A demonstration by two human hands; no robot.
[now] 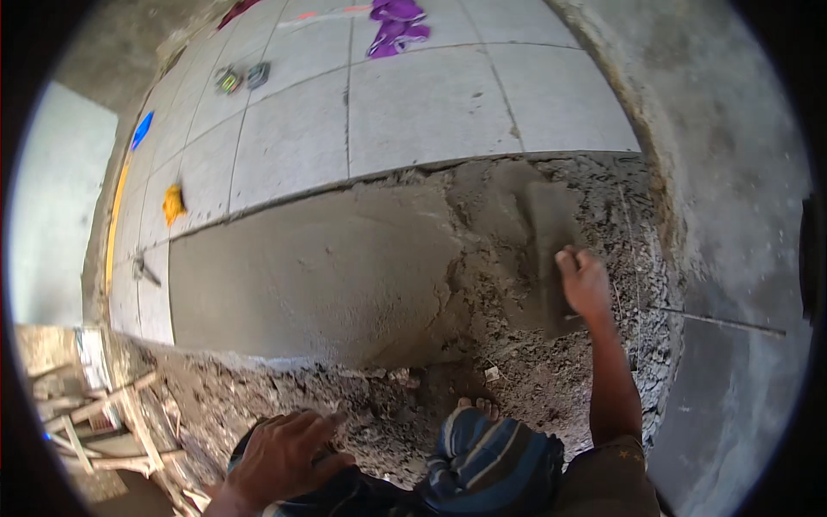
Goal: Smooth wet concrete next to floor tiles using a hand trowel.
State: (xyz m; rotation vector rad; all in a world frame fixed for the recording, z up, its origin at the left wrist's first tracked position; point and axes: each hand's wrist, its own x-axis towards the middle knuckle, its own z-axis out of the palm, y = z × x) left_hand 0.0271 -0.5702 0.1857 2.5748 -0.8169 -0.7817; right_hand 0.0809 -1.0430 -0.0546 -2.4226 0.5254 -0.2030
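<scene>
My right hand (587, 284) is closed round a long, flat float (551, 233) smeared with grey mortar. The float lies along the right edge of the wet mortar bed (319, 276), over rough, lumpy mix. On its left part the bed is smooth; toward the float it turns coarse and streaked. My left hand (289, 457) hangs near my knee at the lower left, fingers apart and nothing in it. A striped blue cloth covers my other knee (495, 465), and some toes show just beyond it.
Pale tiles (422, 112) lie beyond the mortar. On them are a purple cloth (396, 30), a tape measure (229, 81), a yellow bundle (173, 204) and a hammer (146, 270). A thin rod (724, 321) sticks out at right beside the concrete wall (732, 215). Timber (103, 414) lies lower left.
</scene>
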